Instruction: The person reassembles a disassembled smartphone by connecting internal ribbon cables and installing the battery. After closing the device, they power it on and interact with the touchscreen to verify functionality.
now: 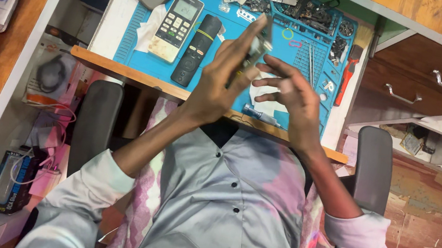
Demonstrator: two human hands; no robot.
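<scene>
over a blue repair mat, the left hand (218, 75) pinches a small circuit part (253, 51) upright.
right hand (290, 91) hovers open beside it, holding nothing; a loose grip could drop the part among remotes (177, 24) on the surface (122, 67).

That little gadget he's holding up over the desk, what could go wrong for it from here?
The small device is pinched in the left hand above the blue mat; a slip could drop it onto the black remote or off the desk edge. The right hand hovers open beside it, and might knock the blue tube off the edge.
</scene>
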